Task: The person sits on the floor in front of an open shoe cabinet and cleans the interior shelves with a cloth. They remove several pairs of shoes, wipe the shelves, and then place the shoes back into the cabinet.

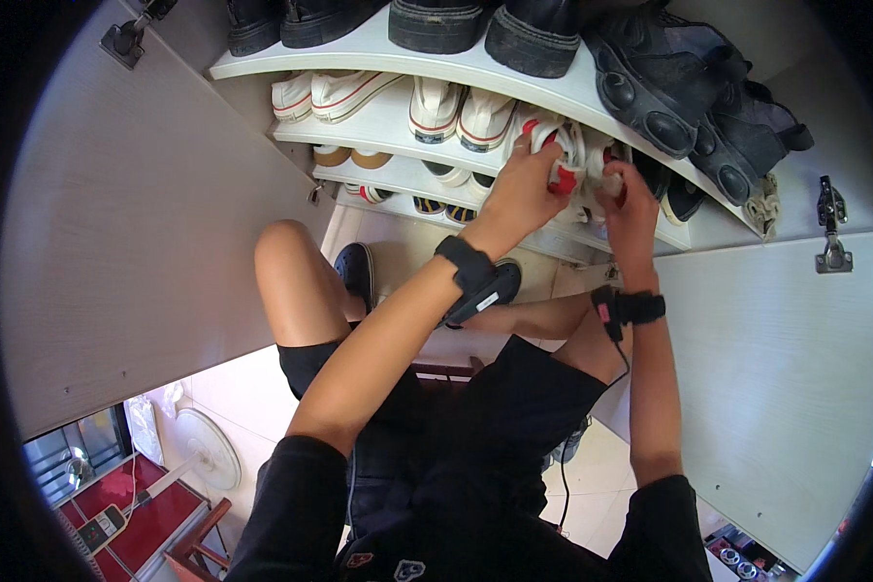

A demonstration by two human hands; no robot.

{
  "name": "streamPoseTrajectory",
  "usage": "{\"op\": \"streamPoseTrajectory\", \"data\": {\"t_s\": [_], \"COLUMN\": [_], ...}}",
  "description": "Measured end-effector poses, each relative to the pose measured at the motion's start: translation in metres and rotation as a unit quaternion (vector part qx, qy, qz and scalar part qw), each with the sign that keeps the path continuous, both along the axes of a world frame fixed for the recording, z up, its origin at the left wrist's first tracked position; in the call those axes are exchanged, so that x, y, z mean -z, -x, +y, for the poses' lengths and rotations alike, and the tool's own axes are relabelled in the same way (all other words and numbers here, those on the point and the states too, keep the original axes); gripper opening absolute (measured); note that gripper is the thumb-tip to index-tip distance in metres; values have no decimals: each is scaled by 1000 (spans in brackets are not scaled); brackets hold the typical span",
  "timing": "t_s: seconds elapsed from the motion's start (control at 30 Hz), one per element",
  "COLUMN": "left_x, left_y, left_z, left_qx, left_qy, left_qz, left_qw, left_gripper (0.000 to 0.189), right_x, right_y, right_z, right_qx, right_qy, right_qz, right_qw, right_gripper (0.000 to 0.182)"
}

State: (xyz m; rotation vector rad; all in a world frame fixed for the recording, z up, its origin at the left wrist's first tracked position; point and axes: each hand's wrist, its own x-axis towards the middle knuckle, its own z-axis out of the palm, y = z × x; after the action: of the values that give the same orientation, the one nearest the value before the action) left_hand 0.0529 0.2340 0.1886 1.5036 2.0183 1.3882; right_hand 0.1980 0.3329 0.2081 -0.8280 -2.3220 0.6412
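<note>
On the second shelf of a shoe cabinet stand white-and-red shoes. My left hand [527,185] is on one white-and-red shoe [569,156], its thumb and fingers at the red-patched part. Just to the right, my right hand [629,200] has its fingertips pinched together at the neighbouring white shoe [598,156]; whether it grips that shoe or something small and pale is unclear. Both wrists wear black straps. White canvas sneakers [436,109] with red lines on their soles stand to the left on the same shelf.
Black shoes [436,25] and black strapped sandals [647,87] stand on the top shelf [378,54]. Lower shelves hold more shoes. Cabinet doors stand open at left [138,240] and right [764,364]. My knees and dark clogs are below.
</note>
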Motion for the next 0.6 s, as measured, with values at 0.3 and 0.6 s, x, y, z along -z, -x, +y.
{"op": "streamPoseTrajectory", "data": {"t_s": [0.3, 0.6], "left_x": [9, 20], "left_y": [-8, 20], "left_z": [20, 13], "left_qx": [-8, 65], "left_qy": [-36, -82], "left_qz": [-44, -81], "left_qw": [998, 991], "left_gripper": [29, 32], "right_x": [8, 11], "right_y": [20, 26], "right_z": [14, 17], "right_qx": [-24, -60], "right_qy": [-23, -4], "right_qz": [29, -6], "right_qw": [999, 998], "right_gripper": [31, 29]}}
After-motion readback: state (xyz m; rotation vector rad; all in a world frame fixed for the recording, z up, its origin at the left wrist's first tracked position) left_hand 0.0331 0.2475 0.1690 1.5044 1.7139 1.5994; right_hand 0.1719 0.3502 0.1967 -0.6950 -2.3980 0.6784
